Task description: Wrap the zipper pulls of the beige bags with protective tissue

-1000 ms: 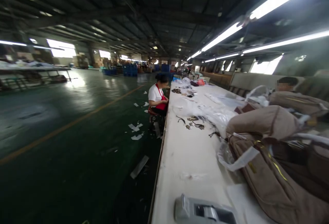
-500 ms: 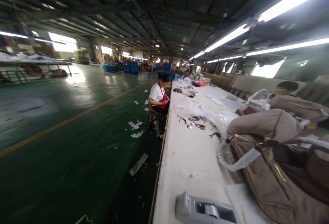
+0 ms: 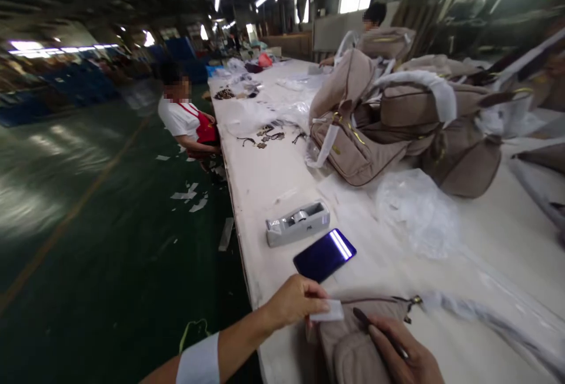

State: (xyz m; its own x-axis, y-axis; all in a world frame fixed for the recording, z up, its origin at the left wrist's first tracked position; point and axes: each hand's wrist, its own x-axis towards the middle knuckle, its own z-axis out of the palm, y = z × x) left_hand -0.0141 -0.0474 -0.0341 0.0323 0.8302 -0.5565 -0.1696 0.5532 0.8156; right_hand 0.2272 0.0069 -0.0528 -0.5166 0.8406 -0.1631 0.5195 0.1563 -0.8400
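Note:
My left hand (image 3: pixel 295 301) pinches a small white slip (image 3: pixel 330 311), perhaps paper or foam, at the edge of a taupe fabric bag (image 3: pixel 353 351). Over the same bag is my right hand (image 3: pixel 404 349), its fingers closed on a narrow dark brown strip (image 3: pixel 361 316); whether that strip is joined to the bag I cannot tell. A zipper end (image 3: pixel 415 300) shows at the bag's top corner, and from there a plastic-wrapped strap (image 3: pixel 472 310) runs right. Just beyond my left hand lies a dark phone (image 3: pixel 324 254), with a grey tape dispenser (image 3: pixel 298 225) behind it.
Several taupe bags (image 3: pixel 397 119) are heaped on the white table (image 3: pixel 260 184), beside crumpled clear plastic (image 3: pixel 417 210). Dark corded tags (image 3: pixel 267 136) lie farther off. A person in a red apron (image 3: pixel 205 128) sits at the left edge; another person (image 3: pixel 374 16) is behind the heap.
My view has swung down and to the right. Both hands, the near bag and the phone have come into sight, and the tape dispenser now shows whole.

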